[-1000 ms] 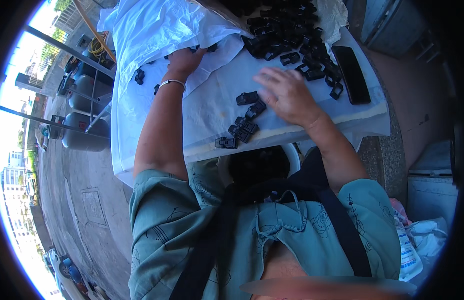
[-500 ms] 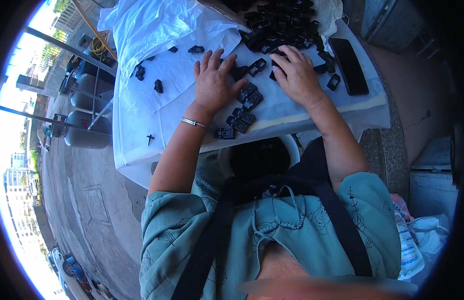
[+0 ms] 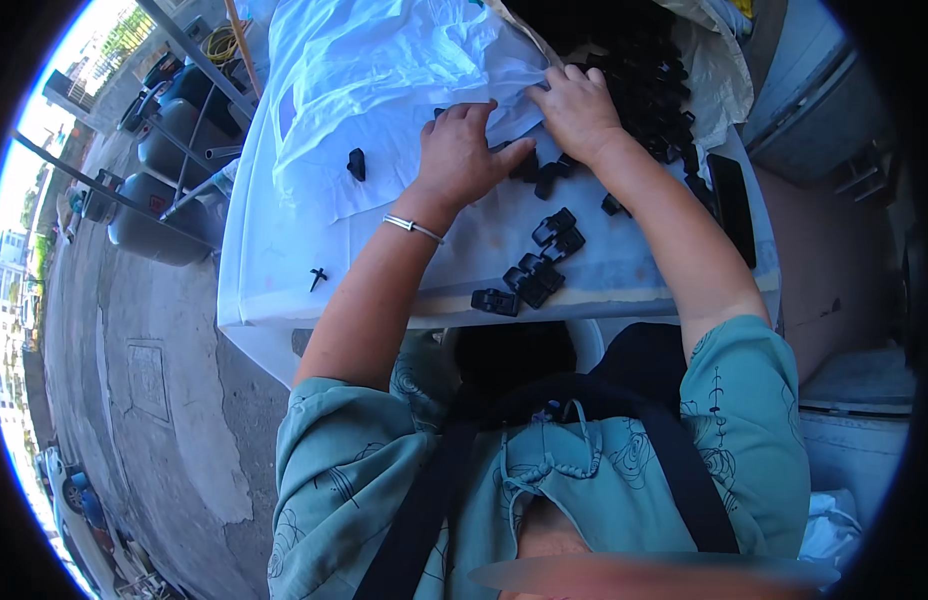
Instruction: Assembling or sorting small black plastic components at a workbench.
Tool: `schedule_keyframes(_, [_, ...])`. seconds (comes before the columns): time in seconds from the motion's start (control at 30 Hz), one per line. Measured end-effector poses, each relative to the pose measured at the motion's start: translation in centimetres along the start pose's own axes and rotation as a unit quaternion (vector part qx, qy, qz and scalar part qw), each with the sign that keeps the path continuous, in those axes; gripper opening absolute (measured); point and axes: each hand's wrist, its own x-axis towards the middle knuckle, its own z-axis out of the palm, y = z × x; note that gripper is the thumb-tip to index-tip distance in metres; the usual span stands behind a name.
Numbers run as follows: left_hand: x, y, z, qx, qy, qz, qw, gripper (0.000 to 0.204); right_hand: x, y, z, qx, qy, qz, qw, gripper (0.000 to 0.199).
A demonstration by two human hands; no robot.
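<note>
My left hand [image 3: 462,160] lies low over the table with its fingers apart, holding nothing. A black plastic part [image 3: 524,165] lies beside its thumb; another shows only partly behind its fingers. Further right, my right hand [image 3: 581,118] has its fingers curled at the edge of the crumpled white plastic sheet [image 3: 384,70] and seems to pinch it; the fingertips are partly hidden. Just beyond that hand is a large heap of black plastic parts [image 3: 649,90]. Several black clip-like parts [image 3: 532,280] lie in a short row nearer to me.
A dark phone [image 3: 732,210] lies by the table's right edge. On the left of the white-covered table [image 3: 259,290] are a single black part [image 3: 357,165] and a small black cross-shaped piece [image 3: 319,278]. Below the front edge stands a pale bucket [image 3: 589,345] with dark contents.
My right hand has moved off the loose black parts to the sheet's edge beside the heap. My left hand stays spread over the table. The view has shifted, showing more of the heap.
</note>
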Motion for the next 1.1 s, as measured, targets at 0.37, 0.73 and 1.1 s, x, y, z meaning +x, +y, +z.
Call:
schedule_keyframes(0.37, [5.4, -3.0, 1.2, 0.045, 0.174, -0.081, 0.980, 0.028, 6.2, -0.6, -2.7, 0.109, 0.155, -0.101, 0.977, 0.013])
schedule_keyframes(0.73, [6.4, -5.2, -2.9, -0.190, 0.271, -0.170, 0.928, 0.038, -0.1, -0.7, -1.0, 0.348, 0.030, -0.020, 0.937, 0.023])
schedule_keyframes(1.1, [5.4, -3.0, -3.0, -0.286, 0.231, -0.101, 0.924, 0.033, 12.1, -5.2, 6.4, 0.297, -0.007, -0.057, 0.953, 0.032])
